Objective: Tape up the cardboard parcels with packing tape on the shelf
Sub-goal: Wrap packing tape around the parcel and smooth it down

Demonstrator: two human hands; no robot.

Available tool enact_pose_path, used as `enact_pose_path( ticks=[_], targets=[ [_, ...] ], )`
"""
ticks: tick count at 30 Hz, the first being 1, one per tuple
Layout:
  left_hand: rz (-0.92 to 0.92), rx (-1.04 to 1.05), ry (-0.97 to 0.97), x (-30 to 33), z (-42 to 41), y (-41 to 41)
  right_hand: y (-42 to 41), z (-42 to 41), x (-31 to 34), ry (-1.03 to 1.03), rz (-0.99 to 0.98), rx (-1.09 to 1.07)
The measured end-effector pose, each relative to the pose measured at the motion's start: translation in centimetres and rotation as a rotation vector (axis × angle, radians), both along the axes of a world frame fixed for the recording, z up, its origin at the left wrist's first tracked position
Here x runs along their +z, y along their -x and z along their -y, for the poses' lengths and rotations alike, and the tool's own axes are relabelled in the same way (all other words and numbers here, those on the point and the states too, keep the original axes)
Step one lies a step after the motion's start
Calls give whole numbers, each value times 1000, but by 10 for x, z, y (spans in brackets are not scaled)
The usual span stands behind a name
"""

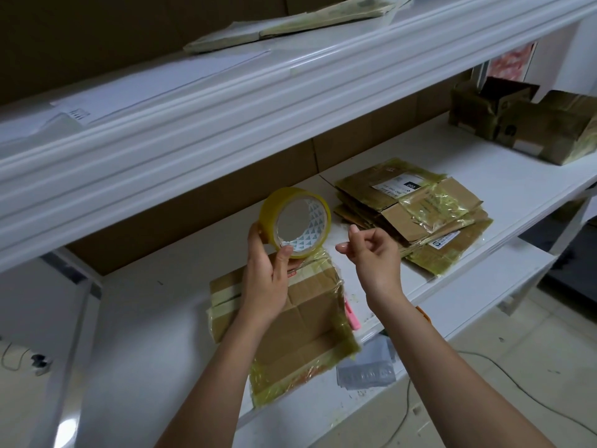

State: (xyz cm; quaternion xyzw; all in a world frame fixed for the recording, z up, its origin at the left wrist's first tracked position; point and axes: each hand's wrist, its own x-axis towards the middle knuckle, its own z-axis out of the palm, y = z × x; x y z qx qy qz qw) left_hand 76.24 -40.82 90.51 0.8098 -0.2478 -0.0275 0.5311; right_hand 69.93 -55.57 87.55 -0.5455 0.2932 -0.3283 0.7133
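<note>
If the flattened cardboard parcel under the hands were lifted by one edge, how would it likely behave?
The flattened cardboard parcel is thin and creased, so it would probably bend along its folds. It looks light. Its wrinkled glossy tape may feel slick.

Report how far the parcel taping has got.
Done: the stack of flattened parcels at the right already shows yellowish tape. In hand: the left hand holds the tape roll above the flat parcel, itself partly taped; the right hand pinches beside it. Left: finishing this parcel.
</note>
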Motion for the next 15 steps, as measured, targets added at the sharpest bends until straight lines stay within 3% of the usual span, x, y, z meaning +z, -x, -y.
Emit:
enact_pose_path(
  ticks=[15],
  targets=[
    [91,56,20,-10,-9,-3,1,1,-18,-115,-117,159]
  ],
)
